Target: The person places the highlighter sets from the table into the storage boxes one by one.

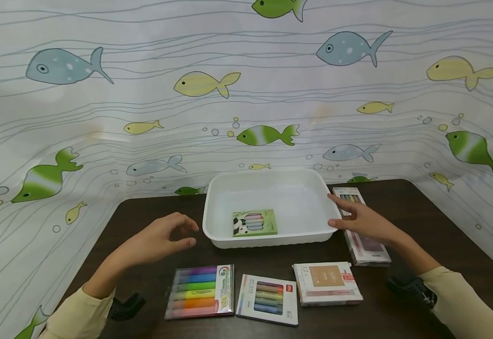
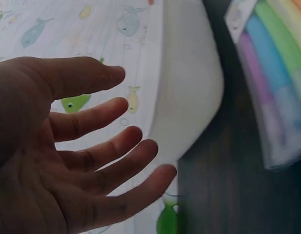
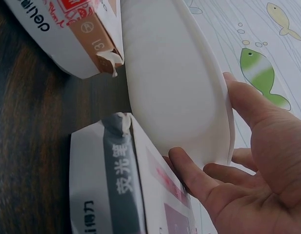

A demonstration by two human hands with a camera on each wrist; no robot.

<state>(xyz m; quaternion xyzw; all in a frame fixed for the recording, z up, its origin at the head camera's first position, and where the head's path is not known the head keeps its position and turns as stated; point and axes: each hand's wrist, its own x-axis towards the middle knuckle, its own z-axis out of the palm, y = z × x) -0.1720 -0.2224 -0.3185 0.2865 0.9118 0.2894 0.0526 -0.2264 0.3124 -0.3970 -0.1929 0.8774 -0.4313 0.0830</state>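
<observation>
A white plastic bin [image 1: 267, 241] stands toward the back of the dark table, with a green panda-printed box of pens [image 1: 255, 223] lying in it. My left hand [image 1: 160, 238] hovers just off the bin's left side, fingers spread and loosely bent, holding nothing. At the opposite end, my right hand [image 1: 362, 221] has its thumb and fingers extended at the bin's rim and outer wall [image 3: 174, 83]. The fingertips appear to touch there without curling round it.
In front of the bin lie a clear pack of thick coloured highlighters [image 1: 200, 292], a white windowed pen box [image 1: 268, 300] and a white box with a brown panel [image 1: 328, 284]. A long white box [image 1: 367, 242] lies beneath my right hand. Fish-patterned sheeting [image 1: 212, 117] surrounds the table.
</observation>
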